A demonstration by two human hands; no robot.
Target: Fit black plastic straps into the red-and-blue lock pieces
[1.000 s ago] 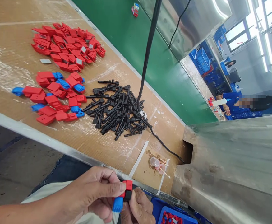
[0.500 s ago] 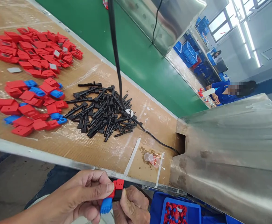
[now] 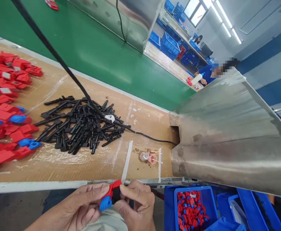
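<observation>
No brand, no label, no lettering to read anywhere on the parts or the bins. Down at the near edge both hands are on one small piece (image 3: 110, 196): red body, blue ribbed end, a black part seated in it. The left hand (image 3: 82, 208) is curled with thumb and forefinger pinched on the red top, the blue end poking out below its fingertips. The right hand (image 3: 136, 205) comes in from the other side, thumb and forefinger closed on the black part, the other fingers folded under. So the piece sits squarely between the two hands, just off the front rim of the table (image 3: 58, 166), above the person's lap.

On the table, well apart from the hands, lies a black pile (image 3: 80, 126) of slim pins (a cable (image 3: 58, 61) runs across it and on to a slot in the steel chute (image 3: 227, 138)). Left of that, red pieces (image 3: 7, 128) with blue ends mixed in, running off the frame. Near the chute, two small clear cups (image 3: 148, 157) stand on a stained patch, thin sticks beside them.

Containers: a blue bin (image 3: 179, 205) below the table edge, right of the right hand, holds a heap of red-and-blue pieces. More blue bins stand beside it, contents unclear. Beyond the green belt (image 3: 94, 48), another person in blue (image 3: 206, 73) is at a far bench.
</observation>
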